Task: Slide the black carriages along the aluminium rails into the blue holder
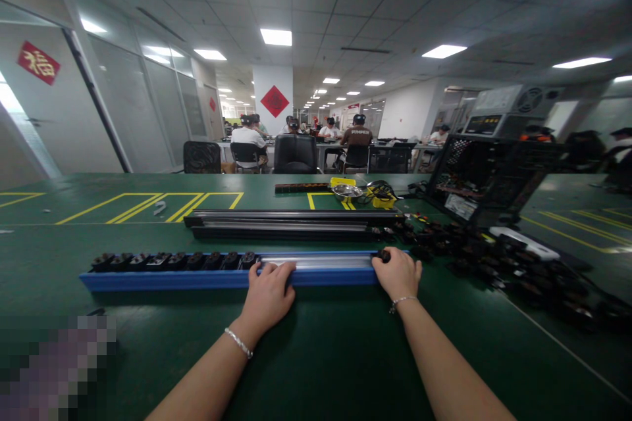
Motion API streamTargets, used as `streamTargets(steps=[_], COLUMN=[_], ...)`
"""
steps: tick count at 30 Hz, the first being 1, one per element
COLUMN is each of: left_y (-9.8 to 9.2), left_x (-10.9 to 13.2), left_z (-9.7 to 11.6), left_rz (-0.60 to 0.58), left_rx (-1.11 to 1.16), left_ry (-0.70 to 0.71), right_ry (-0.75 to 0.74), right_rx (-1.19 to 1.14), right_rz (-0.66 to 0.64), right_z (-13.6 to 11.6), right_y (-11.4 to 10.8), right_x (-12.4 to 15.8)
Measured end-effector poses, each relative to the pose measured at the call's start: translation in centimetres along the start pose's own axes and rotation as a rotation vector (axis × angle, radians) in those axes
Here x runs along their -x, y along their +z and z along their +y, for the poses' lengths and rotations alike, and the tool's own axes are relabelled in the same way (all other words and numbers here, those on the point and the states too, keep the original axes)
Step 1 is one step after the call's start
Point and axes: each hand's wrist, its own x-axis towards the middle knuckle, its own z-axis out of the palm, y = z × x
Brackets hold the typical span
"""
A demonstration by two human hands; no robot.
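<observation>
A long blue channel rail (197, 281) with a silvery inner face lies across the green table in front of me. Black socket modules (196, 261) sit in a row in its left part. My left hand (269, 288) grips the rail's near wall around its middle, fingertips over the edge beside the last module of the row. Near the right end, my right hand (399, 273) has its fingers closed around a small black module (384, 254) at the channel. That piece is partly hidden by the fingers.
Behind the blue rail lie black rails (291, 225). A heap of black modules (533, 273) spreads to the right, beside an open computer case (488, 177). Farther back are a metal bowl (347, 191) and cables. A pixelated patch covers the lower left. People sit at distant tables.
</observation>
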Motion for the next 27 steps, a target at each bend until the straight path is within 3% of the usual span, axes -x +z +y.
streamTargets(steps=[27], left_y=[-0.02], left_x=[0.01], left_z=[-0.15], left_rz=[0.0], left_rx=[0.01], left_ry=[0.003], right_ry=[0.03], right_rx=[0.048], right_rz=[-0.008], right_z=[0.43], right_y=[-0.38], right_x=[-0.31])
